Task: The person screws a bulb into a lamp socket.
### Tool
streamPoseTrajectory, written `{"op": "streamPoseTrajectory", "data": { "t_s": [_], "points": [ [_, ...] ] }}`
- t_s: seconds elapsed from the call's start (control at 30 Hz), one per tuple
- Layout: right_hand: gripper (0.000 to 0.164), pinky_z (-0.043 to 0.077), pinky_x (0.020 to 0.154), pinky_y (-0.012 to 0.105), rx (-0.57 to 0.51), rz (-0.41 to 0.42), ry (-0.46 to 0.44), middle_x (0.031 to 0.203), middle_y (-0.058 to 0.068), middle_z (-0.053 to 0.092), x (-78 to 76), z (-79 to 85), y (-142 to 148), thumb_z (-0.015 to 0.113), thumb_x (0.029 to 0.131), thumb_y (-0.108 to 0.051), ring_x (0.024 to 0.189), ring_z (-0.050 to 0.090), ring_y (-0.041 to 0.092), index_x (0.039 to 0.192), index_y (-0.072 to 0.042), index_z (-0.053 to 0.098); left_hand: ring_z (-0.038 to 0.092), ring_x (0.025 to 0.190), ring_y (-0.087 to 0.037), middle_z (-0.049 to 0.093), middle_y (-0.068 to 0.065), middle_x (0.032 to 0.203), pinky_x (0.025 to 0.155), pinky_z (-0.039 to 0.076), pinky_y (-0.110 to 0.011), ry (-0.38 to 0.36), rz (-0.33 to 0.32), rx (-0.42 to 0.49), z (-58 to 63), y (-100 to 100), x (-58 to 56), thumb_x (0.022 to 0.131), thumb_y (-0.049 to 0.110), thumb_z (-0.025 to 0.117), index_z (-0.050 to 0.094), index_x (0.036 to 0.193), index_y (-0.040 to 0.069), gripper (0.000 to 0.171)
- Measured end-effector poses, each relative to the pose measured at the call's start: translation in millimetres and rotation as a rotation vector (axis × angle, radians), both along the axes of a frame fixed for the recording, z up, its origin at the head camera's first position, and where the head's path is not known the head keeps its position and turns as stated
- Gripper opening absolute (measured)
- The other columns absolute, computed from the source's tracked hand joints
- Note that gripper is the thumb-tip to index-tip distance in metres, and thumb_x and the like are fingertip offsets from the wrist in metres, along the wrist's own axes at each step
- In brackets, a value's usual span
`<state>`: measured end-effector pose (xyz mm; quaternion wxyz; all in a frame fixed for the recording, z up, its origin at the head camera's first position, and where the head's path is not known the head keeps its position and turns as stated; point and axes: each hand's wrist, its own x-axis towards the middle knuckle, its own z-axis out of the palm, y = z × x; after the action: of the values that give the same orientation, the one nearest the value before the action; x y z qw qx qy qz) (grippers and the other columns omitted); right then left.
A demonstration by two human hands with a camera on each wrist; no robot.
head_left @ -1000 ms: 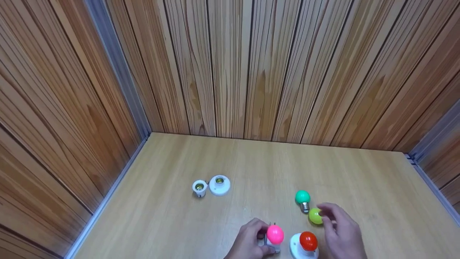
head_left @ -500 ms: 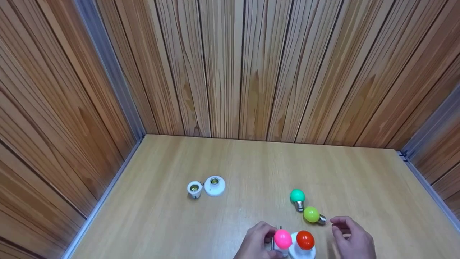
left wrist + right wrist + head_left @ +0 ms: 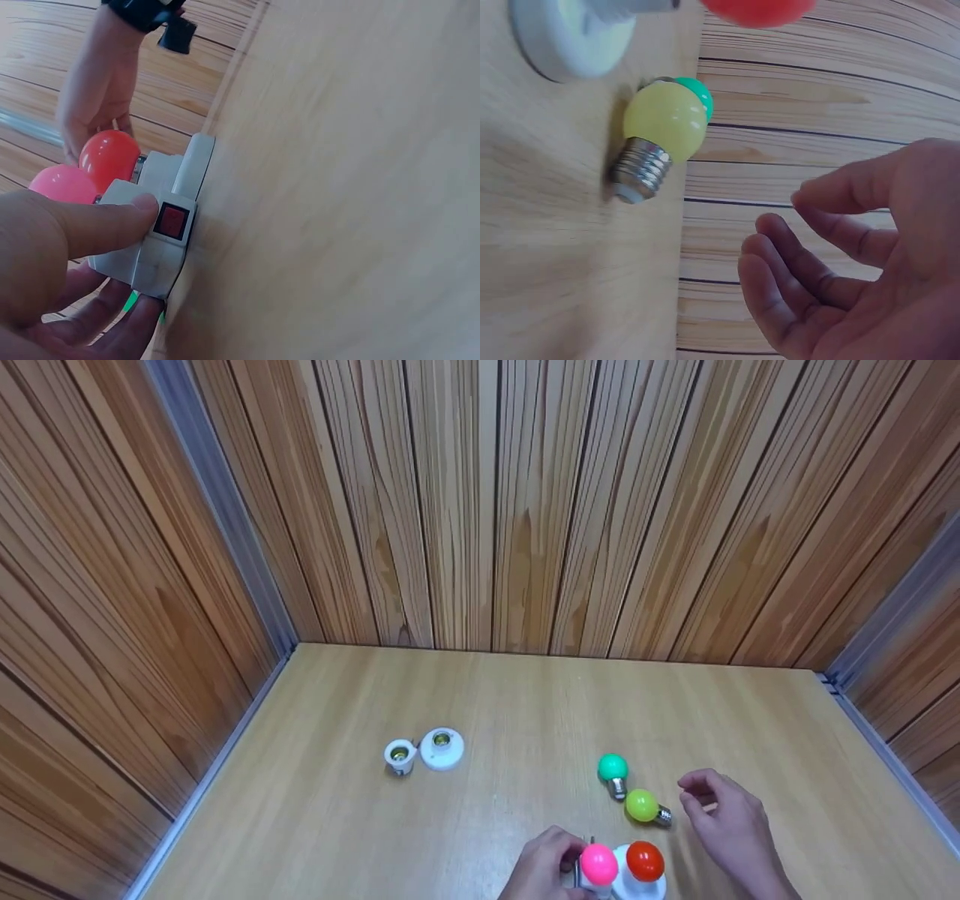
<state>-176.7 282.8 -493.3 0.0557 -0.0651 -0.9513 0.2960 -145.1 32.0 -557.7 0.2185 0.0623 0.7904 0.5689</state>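
Observation:
My left hand point(image 3: 545, 864) grips a white lamp socket point(image 3: 124, 255) with a red switch on its side; a pink bulb point(image 3: 599, 864) sits in it. Thumb on one side, fingers on the other, at the table surface. Right beside it stands a round white lamp base point(image 3: 640, 889) carrying a red bulb point(image 3: 645, 861). My right hand point(image 3: 727, 825) hovers with loosely bent fingers and nothing in them, to the right of a yellow-green bulb point(image 3: 642, 805). That bulb lies on its side, its metal screw cap pointing right. A green bulb point(image 3: 613, 766) lies just behind it.
Farther back on the left of the wooden table point(image 3: 517, 720) stand a small white socket point(image 3: 400, 756) and a round white lamp base point(image 3: 442, 748), both without bulbs. Wood-panelled walls point(image 3: 525, 510) close off the back and sides.
My left hand has brought the socket with the pink bulb rightward, up beside the red bulb's base. My right hand has drawn away from the yellow-green bulb, which stays lying on the table.

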Motion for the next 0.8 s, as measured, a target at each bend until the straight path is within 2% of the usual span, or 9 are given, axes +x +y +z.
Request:
{"op": "streamPoseTrajectory", "data": {
  "t_s": [0.1, 0.3, 0.43, 0.53, 0.6, 0.67, 0.8],
  "points": [
    [0.020, 0.055, 0.074, 0.023, 0.022, 0.056, 0.011, 0.103, 0.008, 0.070, -8.5, 3.4, -6, 0.067, 0.091, -0.015, 0.092, 0.064, 0.018, 0.110, -0.010, 0.066, 0.057, 0.090, -0.004, 0.061, 0.014, 0.098, 0.089, 0.053, -0.027, -0.005, 0.007, -0.005, 0.0, -2, 0.6, 0.075, 0.013, 0.084, 0.066, 0.104, 0.030, 0.038],
    [0.020, 0.050, 0.071, 0.022, 0.068, 0.167, 0.011, 0.099, 0.005, 0.069, -19.1, 7.4, -13, 0.070, 0.087, -0.015, 0.092, 0.063, 0.019, 0.106, -0.011, 0.067, 0.055, 0.094, -0.003, 0.057, 0.015, 0.103, 0.088, 0.052, -0.025, 0.017, -0.004, -0.033, 4.8, -9, 0.1, 0.074, 0.014, 0.086, 0.063, 0.109, 0.032, 0.045],
    [0.024, 0.052, 0.078, 0.032, 0.116, 0.240, -0.006, 0.101, 0.006, 0.069, -24.2, 4.0, -15, 0.075, 0.083, -0.015, 0.095, 0.062, 0.022, 0.106, -0.012, 0.068, 0.056, 0.099, -0.005, 0.059, 0.013, 0.108, 0.087, 0.052, -0.028, 0.025, 0.017, -0.054, 15.5, -24, -6.0, 0.077, 0.011, 0.082, 0.062, 0.112, 0.030, 0.045],
    [0.028, 0.053, 0.082, 0.042, 0.131, 0.266, -0.063, 0.105, 0.007, 0.069, -27.9, -0.4, -15, 0.078, 0.081, -0.016, 0.098, 0.060, 0.025, 0.108, -0.012, 0.068, 0.058, 0.104, -0.010, 0.061, 0.009, 0.111, 0.087, 0.051, -0.030, 0.109, 0.060, -0.100, 22.4, -43, -13.9, 0.082, 0.011, 0.077, 0.063, 0.115, 0.028, 0.039],
    [0.032, 0.053, 0.085, 0.048, 0.136, 0.271, -0.112, 0.109, 0.008, 0.068, -29.5, -3.5, -14, 0.079, 0.080, -0.017, 0.101, 0.060, 0.026, 0.109, -0.013, 0.068, 0.060, 0.105, -0.014, 0.063, 0.006, 0.111, 0.088, 0.051, -0.031, 0.207, 0.114, -0.139, 24.7, -58, -21.1, 0.084, 0.013, 0.075, 0.063, 0.115, 0.025, 0.035],
    [0.034, 0.052, 0.088, 0.051, 0.141, 0.278, -0.139, 0.112, 0.008, 0.068, -30.9, -7.5, -13, 0.081, 0.079, -0.018, 0.103, 0.059, 0.027, 0.110, -0.014, 0.068, 0.060, 0.108, -0.018, 0.064, 0.002, 0.112, 0.088, 0.051, -0.032, 0.323, 0.184, -0.187, 25.9, -74, -29.5, 0.085, 0.013, 0.074, 0.064, 0.115, 0.021, 0.033],
    [0.038, 0.050, 0.091, 0.053, 0.139, 0.277, -0.191, 0.115, 0.006, 0.067, -33.6, -15.1, -14, 0.084, 0.077, -0.022, 0.107, 0.059, 0.027, 0.111, -0.016, 0.067, 0.060, 0.109, -0.021, 0.064, -0.001, 0.113, 0.089, 0.051, -0.035, 0.446, 0.360, -0.261, 27.9, -106, -48.4, 0.086, 0.012, 0.073, 0.066, 0.114, 0.017, 0.030]
  ]
}}
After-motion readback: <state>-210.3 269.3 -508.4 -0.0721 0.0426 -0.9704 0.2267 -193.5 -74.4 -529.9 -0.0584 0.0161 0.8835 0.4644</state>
